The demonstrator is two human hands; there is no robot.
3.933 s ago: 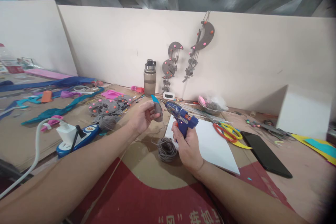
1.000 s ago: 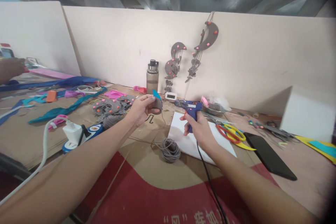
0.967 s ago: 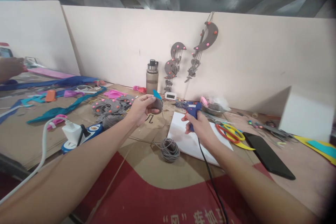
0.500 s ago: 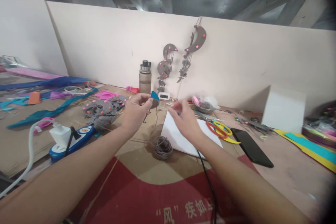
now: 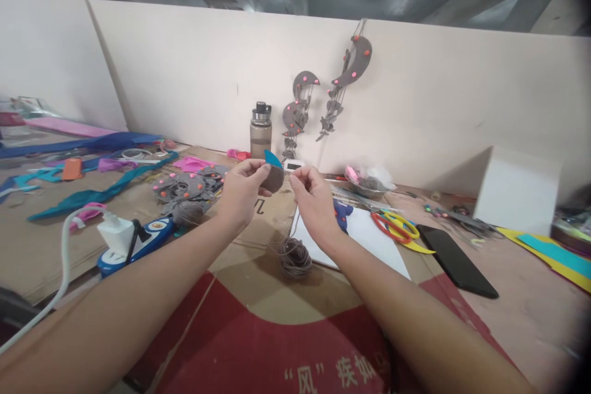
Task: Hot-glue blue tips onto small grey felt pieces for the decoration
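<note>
My left hand (image 5: 241,192) holds a small grey felt piece (image 5: 275,178) with a blue tip at chest height above the table. My right hand (image 5: 311,203) is just to its right, fingertips pinched close to the piece's edge, apparently on a thin grey cord that runs down to the ball of grey cord (image 5: 294,257) on the cardboard. The blue glue gun (image 5: 342,212) lies on the white sheet (image 5: 369,241) behind my right wrist, no hand on it.
Red and yellow scissors (image 5: 398,226) and a black phone (image 5: 457,252) lie to the right. A power strip with a white plug (image 5: 133,237) sits left. A bottle (image 5: 261,130), grey felt pieces (image 5: 187,186) and hanging moon ornaments (image 5: 323,95) stand behind. A white box (image 5: 516,189) is far right.
My right hand has put the glue gun down on the white sheet and come up to the felt piece in my left hand. The other person's hand at far left is gone.
</note>
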